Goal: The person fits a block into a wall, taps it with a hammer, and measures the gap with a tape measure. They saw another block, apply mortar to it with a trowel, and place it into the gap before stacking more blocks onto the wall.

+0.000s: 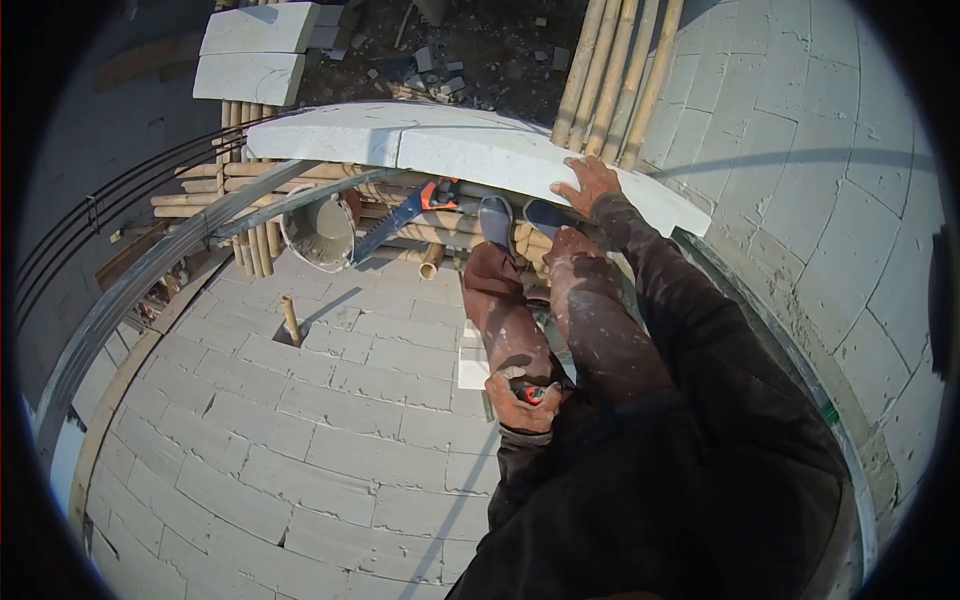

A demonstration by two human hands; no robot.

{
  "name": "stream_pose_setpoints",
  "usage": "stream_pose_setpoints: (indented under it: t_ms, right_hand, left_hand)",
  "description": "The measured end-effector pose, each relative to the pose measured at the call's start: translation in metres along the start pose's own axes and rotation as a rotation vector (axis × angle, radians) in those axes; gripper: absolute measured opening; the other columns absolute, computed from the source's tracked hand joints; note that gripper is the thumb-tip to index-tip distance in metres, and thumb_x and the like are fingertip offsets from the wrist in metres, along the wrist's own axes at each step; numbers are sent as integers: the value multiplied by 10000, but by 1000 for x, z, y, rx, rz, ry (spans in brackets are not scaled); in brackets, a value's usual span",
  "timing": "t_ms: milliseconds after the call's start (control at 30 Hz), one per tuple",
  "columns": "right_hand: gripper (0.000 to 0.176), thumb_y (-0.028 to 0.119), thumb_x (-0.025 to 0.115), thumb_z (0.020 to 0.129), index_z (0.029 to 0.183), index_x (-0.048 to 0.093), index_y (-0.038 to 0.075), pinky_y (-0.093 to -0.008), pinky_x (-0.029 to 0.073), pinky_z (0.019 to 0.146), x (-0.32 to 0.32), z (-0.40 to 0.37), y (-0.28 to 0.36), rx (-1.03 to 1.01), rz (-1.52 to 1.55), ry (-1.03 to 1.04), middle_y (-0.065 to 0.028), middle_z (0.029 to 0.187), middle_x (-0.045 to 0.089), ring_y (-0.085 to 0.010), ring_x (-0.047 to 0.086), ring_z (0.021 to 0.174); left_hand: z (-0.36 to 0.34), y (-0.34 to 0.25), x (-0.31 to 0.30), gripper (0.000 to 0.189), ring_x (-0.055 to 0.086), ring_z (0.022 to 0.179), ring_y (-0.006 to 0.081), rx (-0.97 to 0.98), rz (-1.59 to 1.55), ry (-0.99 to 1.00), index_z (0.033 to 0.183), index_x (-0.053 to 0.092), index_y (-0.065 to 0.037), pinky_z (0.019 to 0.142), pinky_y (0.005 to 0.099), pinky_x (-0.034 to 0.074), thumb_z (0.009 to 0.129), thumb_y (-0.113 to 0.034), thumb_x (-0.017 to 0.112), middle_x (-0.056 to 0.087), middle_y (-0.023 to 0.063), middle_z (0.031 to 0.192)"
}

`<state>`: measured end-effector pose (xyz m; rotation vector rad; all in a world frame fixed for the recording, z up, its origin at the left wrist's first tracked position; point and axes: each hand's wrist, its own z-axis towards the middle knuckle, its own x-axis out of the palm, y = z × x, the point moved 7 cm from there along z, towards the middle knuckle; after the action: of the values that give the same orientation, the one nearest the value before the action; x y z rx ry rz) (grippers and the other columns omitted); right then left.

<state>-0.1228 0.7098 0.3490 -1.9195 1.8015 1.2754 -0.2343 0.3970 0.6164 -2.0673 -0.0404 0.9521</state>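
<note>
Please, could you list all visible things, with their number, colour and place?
row of blocks: at least two, white, upper middle
stacked blocks: two, white, upper left
bamboo poles: several, tan, upper right and beneath the row
saw: one, blue and orange, below the row
bucket: one, pale, left of the saw, with mortar
bamboo stub: one, tan, left
rubble: many pieces, grey, top
metal rails: several, grey, left
thin rods: several, dark, left
block surfaces: two, grey, lower left and right
tool handle: one, red-black, lower centre
left grip: one, bare, around the handle
right grip: one, bare, on the row
trousers: one pair, brown, centre
shoes: two, grey, upper centre
jacket: one, dark, lower right
</note>
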Motion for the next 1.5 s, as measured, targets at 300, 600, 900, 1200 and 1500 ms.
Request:
stream_pose_setpoints:
  t_ms: [300,600,900,1200,1500]
  right_hand:
    - [493,367,691,919,1320,620,89,-471,470,940,-62,-68,91,-113,150,-315,-194,1230,610,-384,585,1130]
    - [366,385,698,926,1110,726,70,-437,497,948,32,-222,177,-297,875,129,-192,1133,697,-363,652,1072]
    - [437,192,786,874,1239,614,22,-358,520,773,14,-222,98,114,1598,409,-97,982,643,-222,649,833]
    - [338,78,714,931,1250,615,28,-326,491,752,-1,-290,-221,776,2127,-895,-51,1023,613,-166,594,900]
    - [334,208,745,954,1221,647,33,-346,503,753,53,-250,-207,658,2348,-613,-52,1019,637,-167,587,850]
  left_hand:
    - [47,48,12,889,612,1039,270,-541,-533,360,1415,333,25,834,338,533,619,-49,721,515,142,1257]
    - [115,-21,7,1257,583,1194,254,-128,-288,824,1620,-86,-66,923,368,542,678,-29,745,464,236,1389]
    - [102,11,53,984,657,1005,220,-269,-283,1060,1552,245,-44,830,332,554,773,-91,843,614,144,1198]
    - [174,63,12,249,599,612,72,-242,243,1240,1047,731,-39,552,258,477,1006,-277,673,708,14,811]
    - [216,3,106,216,554,538,80,166,288,1139,864,747,-52,517,294,441,964,-241,716,645,2,643]
